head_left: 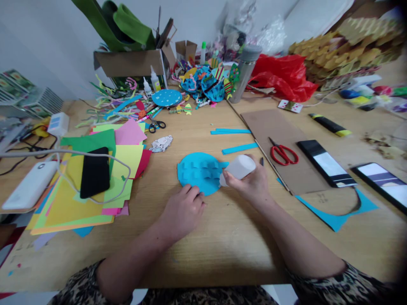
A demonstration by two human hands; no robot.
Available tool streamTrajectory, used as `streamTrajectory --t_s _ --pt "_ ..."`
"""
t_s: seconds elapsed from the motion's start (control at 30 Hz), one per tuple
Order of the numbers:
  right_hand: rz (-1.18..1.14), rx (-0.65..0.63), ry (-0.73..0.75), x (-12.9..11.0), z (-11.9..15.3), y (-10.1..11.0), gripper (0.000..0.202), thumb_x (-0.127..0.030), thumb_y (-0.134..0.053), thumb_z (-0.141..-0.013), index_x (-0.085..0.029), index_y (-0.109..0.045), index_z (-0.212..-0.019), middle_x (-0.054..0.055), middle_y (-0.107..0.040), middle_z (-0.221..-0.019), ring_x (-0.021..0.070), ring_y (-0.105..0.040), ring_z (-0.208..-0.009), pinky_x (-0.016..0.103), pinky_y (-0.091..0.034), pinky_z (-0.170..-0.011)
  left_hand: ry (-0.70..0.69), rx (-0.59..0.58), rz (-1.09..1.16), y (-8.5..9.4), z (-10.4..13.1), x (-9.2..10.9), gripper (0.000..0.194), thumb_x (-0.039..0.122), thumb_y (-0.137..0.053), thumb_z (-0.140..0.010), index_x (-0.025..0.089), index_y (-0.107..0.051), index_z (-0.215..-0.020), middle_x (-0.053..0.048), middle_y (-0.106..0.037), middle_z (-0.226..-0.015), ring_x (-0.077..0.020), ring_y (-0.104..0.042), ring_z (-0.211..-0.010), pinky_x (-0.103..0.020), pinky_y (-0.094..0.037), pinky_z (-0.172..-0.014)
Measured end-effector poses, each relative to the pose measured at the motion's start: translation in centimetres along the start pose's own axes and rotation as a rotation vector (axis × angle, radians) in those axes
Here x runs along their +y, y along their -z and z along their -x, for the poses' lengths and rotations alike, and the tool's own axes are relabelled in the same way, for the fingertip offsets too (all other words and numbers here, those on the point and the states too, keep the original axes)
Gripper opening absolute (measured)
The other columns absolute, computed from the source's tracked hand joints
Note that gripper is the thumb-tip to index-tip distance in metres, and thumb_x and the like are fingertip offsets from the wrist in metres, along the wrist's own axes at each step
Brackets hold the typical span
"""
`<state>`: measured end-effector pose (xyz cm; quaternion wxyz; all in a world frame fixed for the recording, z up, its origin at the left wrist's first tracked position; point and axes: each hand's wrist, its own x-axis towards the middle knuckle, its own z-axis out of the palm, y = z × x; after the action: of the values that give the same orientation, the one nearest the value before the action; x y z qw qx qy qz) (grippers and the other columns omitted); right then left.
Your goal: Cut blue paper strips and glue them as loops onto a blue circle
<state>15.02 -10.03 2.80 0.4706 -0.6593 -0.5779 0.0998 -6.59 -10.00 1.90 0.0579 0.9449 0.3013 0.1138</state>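
A round blue paper disc [199,169] lies on the table in front of me, with rows of small raised paper flaps across it. My left hand [187,209] has its fingers bent and closed on the disc's lower edge. In my right hand [251,182] is a white glue bottle [241,166], tilted with its narrow end down at the disc's right edge. The bottle's tip is partly hidden by my fingers. A short blue strip end shows between the disc and the bottle. Two loose blue paper strips [240,148] lie just beyond.
Left are coloured paper sheets [95,212] with a black phone [95,173] and a cable. Right are cardboard [273,127], red-handled scissors [284,154], a phone [326,163] and a blue paper offcut [337,221]. Behind stand a steel flask [244,74] and craft pieces.
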Motion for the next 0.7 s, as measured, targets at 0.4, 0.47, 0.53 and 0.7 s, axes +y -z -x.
streamTrajectory --t_s 0.4,0.47,0.53,0.7 --pt "-0.014 -0.007 -0.029 -0.25 0.08 -0.02 0.035 -0.046 -0.073 -0.063 -0.025 -0.048 -0.076 0.0 -0.061 -0.065 0.0177 -0.057 -0.054 0.031 -0.043 -0.049 -0.022 0.001 -0.004 0.09 -0.05 -0.06 0.018 0.021 -0.052 -0.092 0.012 -0.067 -0.097 -0.008 -0.062 -0.088 -0.0236 -0.055 -0.086 -0.038 -0.051 -0.073" --pt "-0.015 -0.011 -0.028 -0.21 0.09 -0.04 0.035 -0.046 -0.073 -0.063 -0.025 -0.048 -0.076 0.0 -0.061 -0.064 0.0179 -0.057 -0.053 0.031 -0.043 -0.049 -0.017 -0.004 0.003 0.09 -0.03 -0.04 0.018 0.021 -0.051 -0.093 0.012 -0.067 -0.097 -0.008 -0.062 -0.088 -0.0236 -0.054 -0.087 -0.038 -0.051 -0.073" --pt "-0.014 -0.01 -0.025 -0.22 0.07 -0.03 0.035 -0.046 -0.073 -0.063 -0.025 -0.048 -0.076 -0.001 -0.061 -0.064 0.0178 -0.057 -0.053 0.031 -0.044 -0.048 -0.01 -0.005 0.01 0.08 0.01 -0.01 0.018 0.021 -0.051 -0.093 0.012 -0.066 -0.097 -0.008 -0.062 -0.088 -0.0234 -0.054 -0.087 -0.038 -0.051 -0.074" --pt "0.001 0.002 -0.017 -0.23 0.02 -0.02 0.033 -0.044 -0.072 -0.064 -0.025 -0.048 -0.075 0.0 -0.062 -0.063 0.0172 -0.057 -0.053 0.03 -0.044 -0.049 -0.018 0.003 0.01 -0.03 0.05 -0.01 0.019 0.021 -0.051 -0.093 0.011 -0.067 -0.097 -0.008 -0.063 -0.088 -0.0239 -0.054 -0.086 -0.038 -0.051 -0.073"
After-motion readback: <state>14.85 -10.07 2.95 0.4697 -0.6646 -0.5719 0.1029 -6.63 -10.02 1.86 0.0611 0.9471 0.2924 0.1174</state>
